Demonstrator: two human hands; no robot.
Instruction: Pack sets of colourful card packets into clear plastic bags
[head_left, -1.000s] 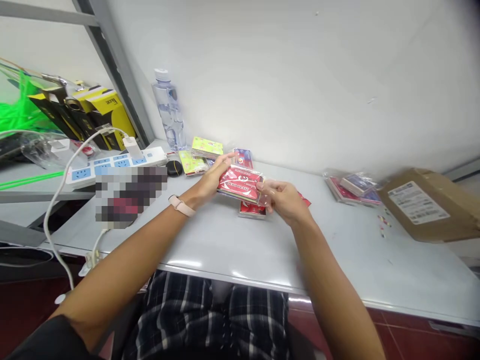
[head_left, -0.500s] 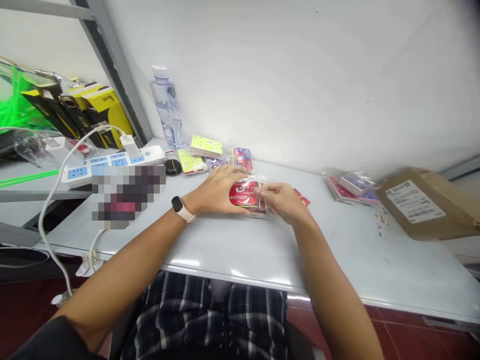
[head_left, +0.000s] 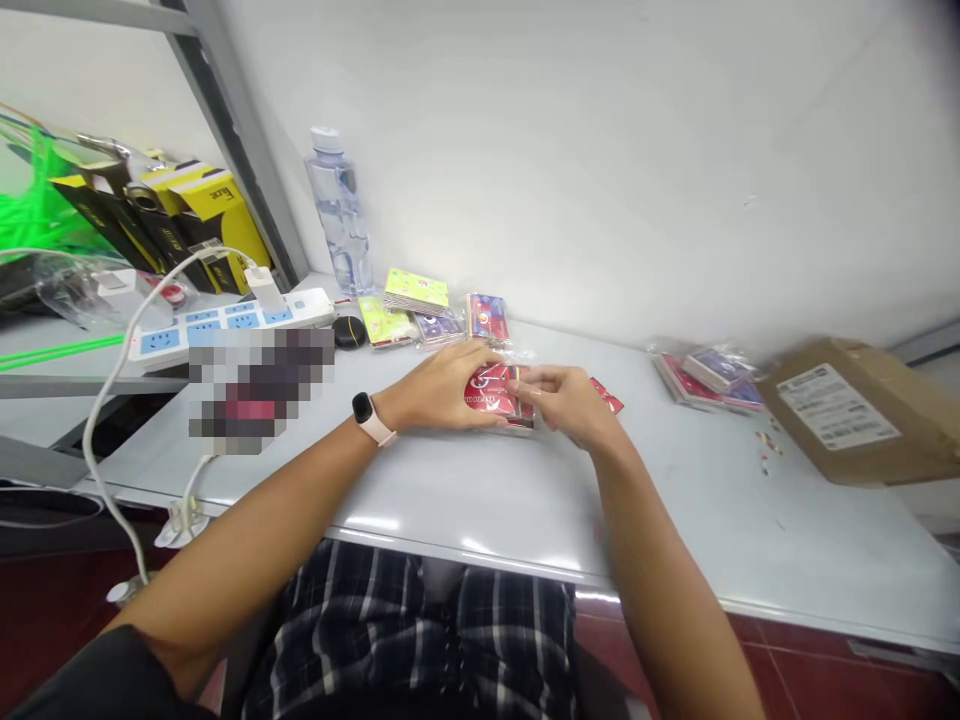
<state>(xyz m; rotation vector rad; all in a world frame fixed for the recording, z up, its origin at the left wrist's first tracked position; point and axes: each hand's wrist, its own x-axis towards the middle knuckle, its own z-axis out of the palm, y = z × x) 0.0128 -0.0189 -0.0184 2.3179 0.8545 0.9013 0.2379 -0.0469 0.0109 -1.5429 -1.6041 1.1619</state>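
A stack of red printed packets [head_left: 491, 392] lies on the grey-white table [head_left: 465, 490], in front of me. My left hand [head_left: 442, 385] is wrapped round the stack's left side, thumb along the near edge and fingers over the far edge. At the right end of the stack, my right hand [head_left: 559, 400] pinches the edge of the top red packet between thumb and fingers. Another red piece [head_left: 606, 396] shows just beyond my right hand, partly hidden by it. Clear plastic film [head_left: 517, 356] glints behind the stack.
Yellow-green packs [head_left: 417, 290] and a blue-red pack [head_left: 487, 317] lie behind my hands, near a water bottle [head_left: 341, 215]. Left are a power strip [head_left: 232, 325] and black case [head_left: 349, 332]. Right are wrapped packs [head_left: 705, 378] and a cardboard box [head_left: 862, 410].
The view has shifted slightly. The red packet's visible face is a little more covered at its right end by my right fingers; both hands keep their hold on the stack.
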